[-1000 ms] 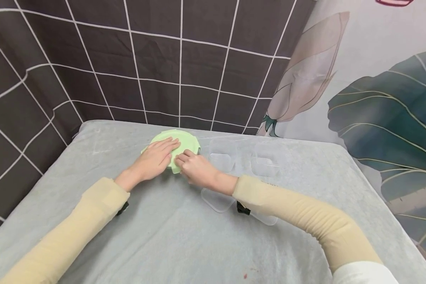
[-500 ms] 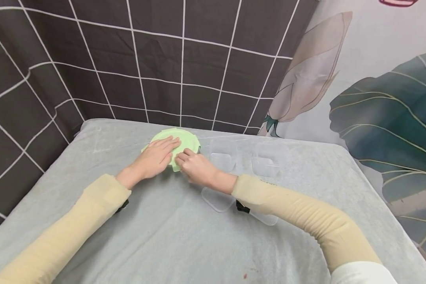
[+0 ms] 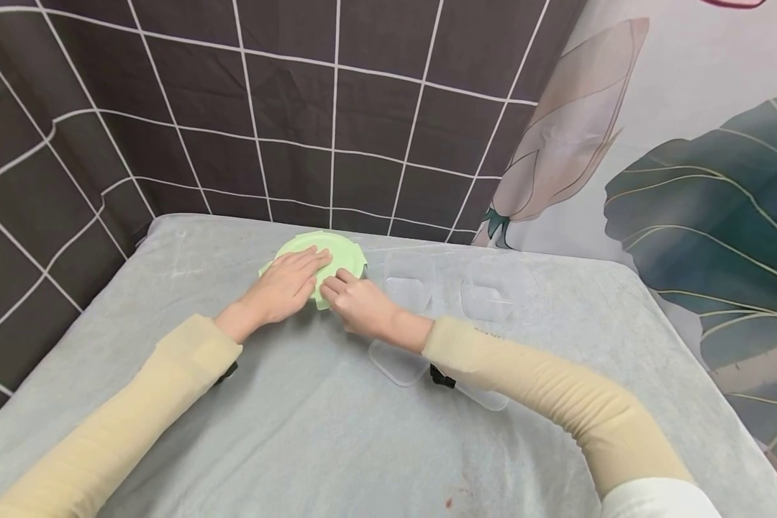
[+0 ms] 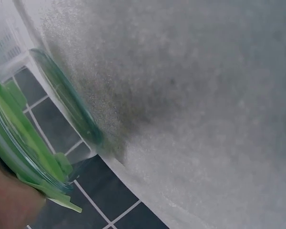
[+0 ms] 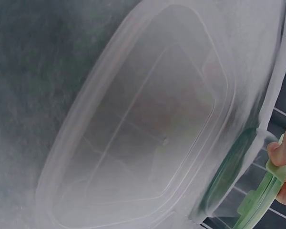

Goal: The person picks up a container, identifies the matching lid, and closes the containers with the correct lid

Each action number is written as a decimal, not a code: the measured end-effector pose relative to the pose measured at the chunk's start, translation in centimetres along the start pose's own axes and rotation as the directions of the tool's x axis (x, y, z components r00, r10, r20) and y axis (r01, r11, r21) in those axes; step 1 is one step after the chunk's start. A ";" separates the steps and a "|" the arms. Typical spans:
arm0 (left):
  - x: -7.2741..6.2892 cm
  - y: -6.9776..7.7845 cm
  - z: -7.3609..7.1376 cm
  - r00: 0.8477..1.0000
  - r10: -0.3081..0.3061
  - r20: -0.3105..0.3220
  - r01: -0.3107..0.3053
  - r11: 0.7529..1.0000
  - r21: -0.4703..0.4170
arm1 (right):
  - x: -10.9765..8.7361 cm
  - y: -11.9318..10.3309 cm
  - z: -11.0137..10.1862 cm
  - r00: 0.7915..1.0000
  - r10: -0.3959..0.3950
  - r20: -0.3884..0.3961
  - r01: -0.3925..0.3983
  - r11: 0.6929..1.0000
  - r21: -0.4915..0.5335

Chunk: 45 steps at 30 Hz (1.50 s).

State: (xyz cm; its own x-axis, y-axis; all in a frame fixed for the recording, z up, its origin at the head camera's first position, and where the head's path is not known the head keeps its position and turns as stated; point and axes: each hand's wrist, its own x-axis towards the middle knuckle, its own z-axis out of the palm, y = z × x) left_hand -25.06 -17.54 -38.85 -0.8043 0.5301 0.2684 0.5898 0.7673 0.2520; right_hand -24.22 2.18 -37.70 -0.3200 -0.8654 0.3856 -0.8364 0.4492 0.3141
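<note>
A round light-green snap-on lid (image 3: pixel 344 253) tops a clear glass food container (image 4: pixel 69 102) near the back edge of the cloth-covered table. My left hand (image 3: pixel 288 283) lies over the lid's left half, fingers stretched across its top. At the lid's front right edge, my right hand (image 3: pixel 357 303) pinches a locking flap; the right wrist view shows the thumb (image 5: pixel 278 153) on top of it and fingers underneath. Another flap (image 4: pixel 66 202) sticks outward in the left wrist view. Most of the glass body is hidden under the lid and hands in the head view.
Two clear plastic boxes (image 3: pixel 408 291) stand right of the round container. Nearer me lie two clear flat rounded lids (image 3: pixel 398 362), partly under my right forearm. A dark gridded curtain (image 3: pixel 285 108) hangs behind the table's back edge.
</note>
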 end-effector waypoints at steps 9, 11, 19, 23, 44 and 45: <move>-0.6 0.1 0.0 1.000 -0.013 0.008 0.013 1.000 0.014 | 0.0 -0.3 0.5 1.000 -0.029 0.012 0.029 0.999 -0.020; -0.6 0.1 -0.1 1.000 -0.017 0.001 0.017 1.000 0.018 | 0.1 -0.2 0.4 0.999 -0.026 0.018 0.027 1.000 -0.015; -0.5 0.1 -0.4 0.998 -0.040 0.048 0.039 0.999 0.030 | 1.0 0.2 -0.8 0.991 -0.047 0.124 0.048 0.999 -0.004; -0.3 0.1 -0.5 0.998 -0.041 0.057 0.039 0.999 0.037 | 1.3 0.4 -1.5 0.981 -0.082 0.175 0.090 0.995 -0.037; -0.1 -0.5 -1.1 0.991 -0.039 0.129 0.035 0.999 0.028 | 1.6 1.3 -2.4 0.964 -0.141 0.227 0.147 0.989 -0.008; -0.1 -0.6 -1.2 0.991 -0.033 0.133 0.031 0.999 0.022 | 1.6 1.4 -2.3 0.965 -0.140 0.223 0.144 0.990 -0.003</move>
State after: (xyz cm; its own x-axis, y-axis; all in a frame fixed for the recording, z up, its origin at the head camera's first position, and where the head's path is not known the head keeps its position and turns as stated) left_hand -25.26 -18.43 -37.91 -0.8261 0.5475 0.1336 0.5630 0.7908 0.2400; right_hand -24.84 1.97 -34.63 -0.2909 -0.9472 0.1346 -0.8723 0.3204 0.3693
